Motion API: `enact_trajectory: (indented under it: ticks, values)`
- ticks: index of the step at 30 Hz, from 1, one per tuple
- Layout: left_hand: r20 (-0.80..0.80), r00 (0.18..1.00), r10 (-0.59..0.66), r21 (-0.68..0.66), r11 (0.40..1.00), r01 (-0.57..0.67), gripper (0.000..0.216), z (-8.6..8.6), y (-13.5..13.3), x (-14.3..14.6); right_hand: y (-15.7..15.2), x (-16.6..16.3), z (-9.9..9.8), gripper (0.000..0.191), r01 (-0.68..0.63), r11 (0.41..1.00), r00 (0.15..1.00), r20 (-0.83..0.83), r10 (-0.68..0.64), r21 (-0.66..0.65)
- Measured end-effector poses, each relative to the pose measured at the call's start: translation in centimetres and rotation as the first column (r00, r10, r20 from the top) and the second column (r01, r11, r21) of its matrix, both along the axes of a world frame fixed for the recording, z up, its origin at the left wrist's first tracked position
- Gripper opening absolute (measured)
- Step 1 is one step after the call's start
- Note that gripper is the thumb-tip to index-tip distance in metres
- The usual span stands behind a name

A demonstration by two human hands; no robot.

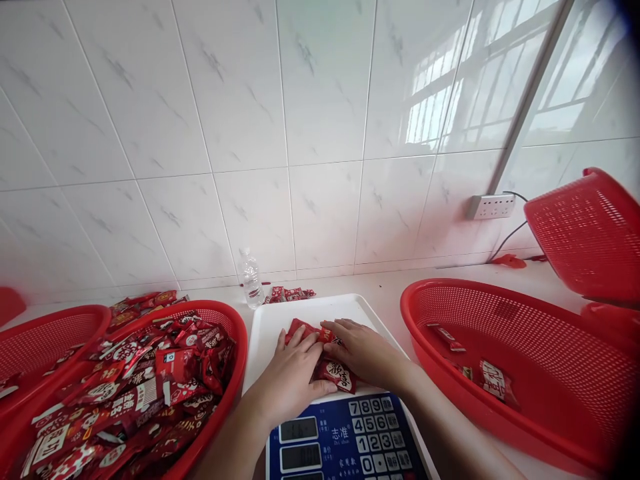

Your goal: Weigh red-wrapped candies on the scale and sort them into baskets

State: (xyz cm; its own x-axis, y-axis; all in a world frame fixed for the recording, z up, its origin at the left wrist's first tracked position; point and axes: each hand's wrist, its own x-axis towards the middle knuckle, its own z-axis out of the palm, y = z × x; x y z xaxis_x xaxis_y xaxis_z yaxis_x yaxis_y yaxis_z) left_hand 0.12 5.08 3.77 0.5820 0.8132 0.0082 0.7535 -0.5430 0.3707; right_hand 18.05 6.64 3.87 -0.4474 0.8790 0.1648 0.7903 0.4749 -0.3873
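Several red snack packets (339, 377) lie in a small pile on the white tray of a digital scale (357, 308). My left hand (299, 363) is cupped over the pile's left side, its fingers on top and its thumb along the near edge. From the right, my right hand (363, 350) wraps over the same pile, fingers bent across the packets. Both hands hold the pile between them, and the palms hide part of it. Below them sits the scale's blue keypad panel (340, 433); its display digits are too dim to read.
At left, a red basket (239, 347) is heaped with red packets, beside another red basket (60, 320). A red basket (425, 300) at right holds a few packets; a tilted basket (585, 227) stands behind. A clear bottle (251, 280) and loose packets (290, 294) stand by the wall.
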Motion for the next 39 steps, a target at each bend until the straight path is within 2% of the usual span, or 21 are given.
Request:
enact_trajectory:
  ticks: [5, 8, 11, 14, 16, 19, 21, 23, 25, 28, 30, 35, 39]
  values:
    - [-0.014, 1.0, 0.001, -0.002, 1.0, -0.001, 0.063, -0.4, 0.1, -0.2, 0.3, -0.4, -0.6, 0.033, -0.004, 1.0, 0.999, -0.05, 0.005, 0.01]
    - [-0.001, 1.0, -0.011, 0.032, 0.999, 0.011, 0.06, -0.4, 0.2, -0.2, 0.6, -0.4, -0.6, 0.025, 0.068, 0.995, 0.985, -0.166, -0.055, 0.07]
    - [0.058, 0.998, -0.022, 0.1, 0.995, 0.017, 0.048, -0.1, 0.2, -0.1, 0.9, -0.3, -0.5, 0.022, 0.118, 0.988, 0.948, -0.308, -0.084, 0.096]
    - [0.178, 0.984, 0.01, 0.181, 0.983, -0.042, 0.032, 0.4, 0.2, 0.1, 1.1, -0.1, -0.6, 0.023, 0.147, 0.985, 0.875, -0.475, -0.087, 0.091]
    - [0.256, 0.964, 0.069, 0.208, 0.97, -0.124, 0.026, 0.6, 0.3, 0.2, 1.1, -0.1, -0.5, 0.022, 0.145, 0.989, 0.801, -0.591, -0.097, 0.034]
    - [0.377, 0.913, 0.159, 0.217, 0.943, -0.254, 0.023, 0.7, 0.4, 0.2, 0.6, -0.1, 0.0, 0.024, 0.104, 0.992, 0.683, -0.72, -0.12, -0.067]
    - [0.479, 0.86, 0.176, 0.172, 0.942, -0.288, 0.024, 0.9, 0.4, 0.2, 0.0, -0.1, 0.5, 0.025, 0.048, 0.993, 0.62, -0.776, -0.116, -0.111]
    - [0.584, 0.799, 0.14, 0.074, 0.972, -0.224, 0.025, 1.1, 0.2, 0.2, -0.6, -0.1, 1.0, 0.026, -0.021, 0.989, 0.565, -0.818, -0.107, -0.144]
    - [0.671, 0.736, 0.095, -0.021, 0.994, -0.108, 0.029, 1.4, 0.0, 0.3, -1.1, -0.2, 1.5, 0.027, -0.082, 0.985, 0.526, -0.846, -0.088, -0.154]
    - [0.753, 0.653, 0.081, -0.087, 0.996, -0.023, 0.03, 2.0, -0.5, 0.4, -1.9, -0.3, 2.1, 0.029, -0.136, 0.983, 0.484, -0.874, -0.045, -0.126]
    - [0.776, 0.625, 0.083, -0.105, 0.994, -0.002, 0.029, 2.4, -0.9, 0.4, -2.4, -0.3, 2.4, 0.03, -0.183, 0.977, 0.494, -0.87, -0.009, -0.114]
    - [0.796, 0.6, 0.078, -0.154, 0.985, 0.076, 0.032, 3.0, -2.0, 0.4, -3.5, -0.8, 2.8, 0.036, -0.32, 0.937, 0.669, -0.733, 0.121, -0.138]
    - [0.811, 0.585, 0.027, -0.134, 0.981, 0.141, 0.037, 3.1, -2.5, 0.6, -4.1, -1.4, 2.9, 0.039, -0.296, 0.954, 0.639, -0.754, 0.154, -0.056]
